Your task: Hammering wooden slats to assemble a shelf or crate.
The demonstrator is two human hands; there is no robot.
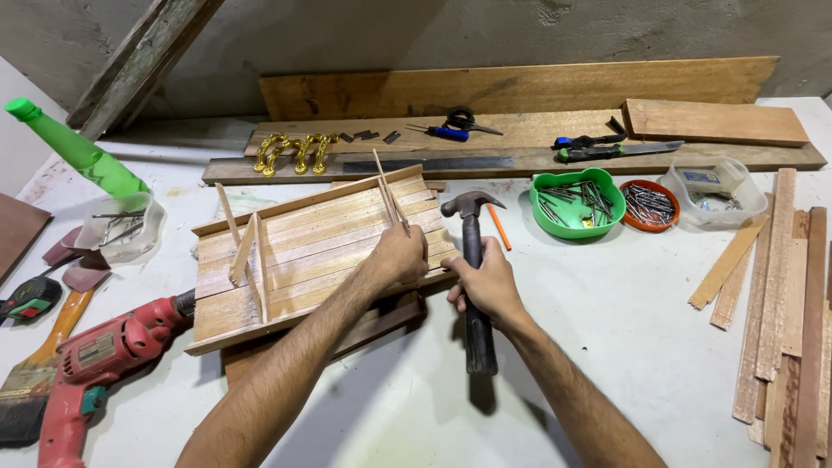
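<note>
1. Left hand (pixel 400 253) is closed around thin wooden sticks (pixel 387 198), holding them tilted up over the right end of the slatted wooden tray (pixel 303 251).
2. Right hand (pixel 487 282) is wrapped tight round the dark handle of the claw hammer (pixel 473 260), just beside the tray's right edge. Hammer head points away from the person, up near the sticks.
3. The tray lies on the white table (pixel 607 329), centre-left, on top of a darker board. A loose strip leans across its left part.
4. Red power drill (pixel 95 355) sits on the table left of the tray; a paintbrush (pixel 35 373) lies beside it.
5. Green bowl of nails (pixel 576 201) is right of the hammer head, a smaller red dish of nails (pixel 649 205) next to it.
6. Wood strips (pixel 793 312) are stacked along the table's right edge.
7. Gold handles (pixel 295 150) and scissors (pixel 458 124) lie on planks at the back.
</note>
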